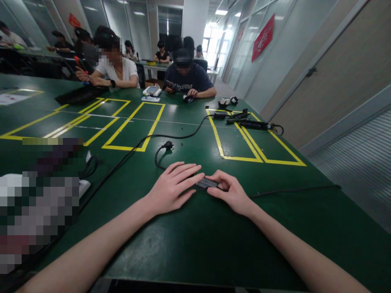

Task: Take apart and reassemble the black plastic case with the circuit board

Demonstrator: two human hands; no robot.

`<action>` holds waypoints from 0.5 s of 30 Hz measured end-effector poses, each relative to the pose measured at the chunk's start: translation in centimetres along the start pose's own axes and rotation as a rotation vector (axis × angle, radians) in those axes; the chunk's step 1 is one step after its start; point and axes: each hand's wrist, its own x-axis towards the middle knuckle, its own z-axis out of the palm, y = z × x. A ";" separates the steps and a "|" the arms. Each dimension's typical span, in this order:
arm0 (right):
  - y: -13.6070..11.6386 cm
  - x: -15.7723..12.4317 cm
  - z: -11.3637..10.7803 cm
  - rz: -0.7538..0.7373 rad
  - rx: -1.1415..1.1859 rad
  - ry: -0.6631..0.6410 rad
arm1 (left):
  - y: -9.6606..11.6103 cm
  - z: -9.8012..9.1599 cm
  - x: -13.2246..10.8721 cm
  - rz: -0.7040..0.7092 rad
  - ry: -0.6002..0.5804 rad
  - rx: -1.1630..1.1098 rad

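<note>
A small black box [207, 183], like a power adapter, lies on the green table [189, 252] between my hands. My right hand [230, 190] grips its right end between thumb and fingers. My left hand [172, 186] is spread flat, palm down, its fingertips at the box's left end. Behind my left hand a short black cord with a plug [168, 145] curls on the table, its prongs pointing right. From beneath my right hand another black cable [293, 190] runs to the table's right edge.
A long black cable [146, 140] crosses the table to an adapter [220, 116] at the back. Yellow tape rectangles [152, 127] mark the tabletop. Black tools [250, 122] lie back right. Blurred items cover the left edge. People sit across the table and beyond.
</note>
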 end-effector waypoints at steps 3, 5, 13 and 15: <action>-0.5 0.8 -2.2 -0.031 0.106 0.233 | 0.1 -0.1 0.0 0.004 0.022 0.008; -0.8 1.3 -4.3 -0.058 0.164 0.424 | 0.1 0.1 -0.1 0.011 -0.034 -0.036; 0.3 1.5 -13.5 -0.160 -0.090 0.991 | -0.2 0.7 -0.3 -0.043 -0.175 -0.177; 1.0 1.0 -15.3 -0.058 -0.345 1.067 | -0.2 0.7 -0.3 -0.055 -0.186 -0.189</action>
